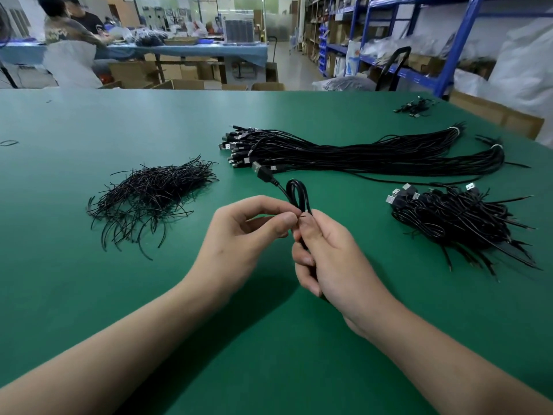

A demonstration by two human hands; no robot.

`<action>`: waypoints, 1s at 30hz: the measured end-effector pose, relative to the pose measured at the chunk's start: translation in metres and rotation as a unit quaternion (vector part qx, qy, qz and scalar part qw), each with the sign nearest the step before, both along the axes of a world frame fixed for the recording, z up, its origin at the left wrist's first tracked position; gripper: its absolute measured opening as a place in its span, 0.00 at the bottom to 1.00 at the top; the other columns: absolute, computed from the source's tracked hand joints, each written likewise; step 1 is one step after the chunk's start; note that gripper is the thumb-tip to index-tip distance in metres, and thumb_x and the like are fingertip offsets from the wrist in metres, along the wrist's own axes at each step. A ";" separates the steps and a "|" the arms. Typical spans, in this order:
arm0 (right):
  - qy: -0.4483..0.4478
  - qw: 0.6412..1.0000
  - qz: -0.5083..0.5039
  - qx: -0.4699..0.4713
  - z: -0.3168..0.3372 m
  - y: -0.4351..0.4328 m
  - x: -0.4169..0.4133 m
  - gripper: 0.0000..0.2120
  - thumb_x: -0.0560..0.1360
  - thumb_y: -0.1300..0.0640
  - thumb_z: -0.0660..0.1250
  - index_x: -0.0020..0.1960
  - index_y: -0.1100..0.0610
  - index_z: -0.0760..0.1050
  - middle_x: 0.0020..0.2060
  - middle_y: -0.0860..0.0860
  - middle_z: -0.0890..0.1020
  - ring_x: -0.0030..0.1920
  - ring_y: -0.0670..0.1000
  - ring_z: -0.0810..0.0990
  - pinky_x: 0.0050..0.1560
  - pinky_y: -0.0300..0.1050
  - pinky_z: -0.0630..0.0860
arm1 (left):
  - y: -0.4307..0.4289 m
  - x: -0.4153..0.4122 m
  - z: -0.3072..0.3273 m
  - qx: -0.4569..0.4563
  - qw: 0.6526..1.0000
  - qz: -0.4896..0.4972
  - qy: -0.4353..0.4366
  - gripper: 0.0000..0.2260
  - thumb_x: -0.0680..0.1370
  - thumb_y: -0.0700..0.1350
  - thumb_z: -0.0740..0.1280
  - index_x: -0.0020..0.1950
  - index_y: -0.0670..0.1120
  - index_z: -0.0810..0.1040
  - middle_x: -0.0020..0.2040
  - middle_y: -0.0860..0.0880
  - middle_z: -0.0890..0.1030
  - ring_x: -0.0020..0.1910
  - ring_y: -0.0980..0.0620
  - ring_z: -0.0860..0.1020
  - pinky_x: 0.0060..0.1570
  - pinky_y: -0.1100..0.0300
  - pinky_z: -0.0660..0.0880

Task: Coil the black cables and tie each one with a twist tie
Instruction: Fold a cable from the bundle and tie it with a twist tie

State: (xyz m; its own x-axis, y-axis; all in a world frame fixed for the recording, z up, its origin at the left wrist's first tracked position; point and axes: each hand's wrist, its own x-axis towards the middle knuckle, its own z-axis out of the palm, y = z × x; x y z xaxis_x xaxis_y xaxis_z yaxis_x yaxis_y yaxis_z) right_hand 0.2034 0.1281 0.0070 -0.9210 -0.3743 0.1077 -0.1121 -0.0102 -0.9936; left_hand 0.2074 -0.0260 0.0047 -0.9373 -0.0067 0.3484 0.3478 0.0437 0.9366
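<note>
The right hand (335, 259) is gripping one coiled cable (294, 190) above the table (89, 295), near the middle, with the fingers curled around it. The left hand (239, 235) is pinching a tie (302, 216) at the coil; I judge the tying is going on now. At the right a pile of coils (454, 217) is lying, probably finished. Far behind, a big bundle (359, 154) is waiting uncoiled, and spare ties (149, 199) are lying at the left.

Left hand (239, 238) and right hand (335, 259) are bare, forearms bare too, fingernails trimmed short.
</note>
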 end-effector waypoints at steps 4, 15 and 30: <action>-0.014 1.000 0.012 -0.016 0.002 -0.005 0.003 0.15 0.86 0.55 0.52 0.43 0.58 0.68 0.26 0.42 0.64 0.22 0.42 0.60 0.22 0.33 0.58 | 0.000 0.002 -0.001 0.065 0.997 0.017 -0.027 0.08 0.68 0.46 0.76 0.45 0.46 0.83 0.41 0.50 0.85 0.39 0.54 0.82 0.46 0.63 0.78; 0.008 0.997 0.072 0.014 -0.004 -0.002 0.000 0.13 0.87 0.57 0.52 0.45 0.57 0.68 0.28 0.41 0.66 0.27 0.41 0.60 0.27 0.31 0.59 | -0.006 0.003 -0.005 0.119 0.986 0.003 -0.121 0.11 0.63 0.52 0.78 0.38 0.46 0.84 0.38 0.45 0.83 0.39 0.51 0.81 0.50 0.58 0.82; 0.150 0.967 -0.004 0.205 -0.007 0.005 0.000 0.13 0.85 0.50 0.54 0.45 0.50 0.71 0.29 0.42 0.70 0.29 0.44 0.64 0.34 0.50 0.64 | -0.006 0.009 -0.002 -0.041 0.998 0.050 -0.002 0.15 0.72 0.50 0.73 0.55 0.49 0.74 0.46 0.47 0.87 0.46 0.46 0.86 0.53 0.52 0.80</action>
